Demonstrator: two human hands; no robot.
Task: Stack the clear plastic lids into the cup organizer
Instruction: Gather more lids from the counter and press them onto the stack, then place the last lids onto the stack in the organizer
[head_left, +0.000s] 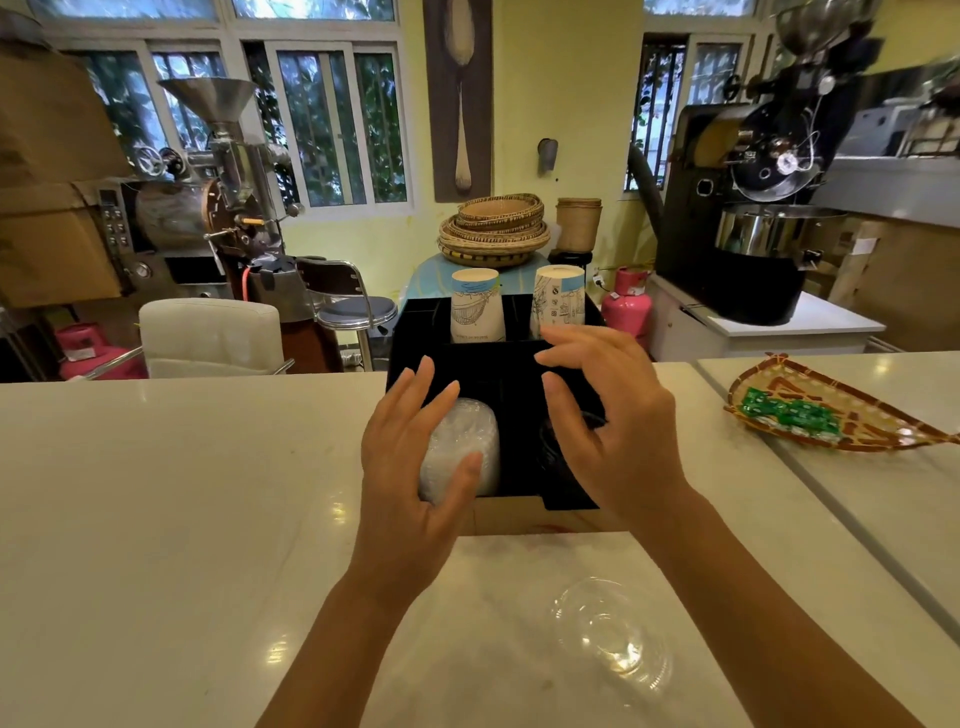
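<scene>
A black cup organizer (498, 364) stands at the far edge of the white counter (156, 493). Its front left slot holds a stack of clear plastic lids (460, 441). My left hand (415, 467) rests against that stack, thumb on its front and fingers along its left side. Above the front right slot, which holds dark lids (548, 441), hovers my right hand (608, 415), fingers spread and empty. One loose clear lid (613, 631) lies on the counter near me, right of centre. Two stacks of paper cups (478, 306) stand in the back slots.
A woven tray (831, 415) with green packets lies on the counter at the right. Behind the counter are a white chair (210, 338), a stool, coffee roasting machines, a pink gas cylinder (626, 306) and stacked baskets (493, 231).
</scene>
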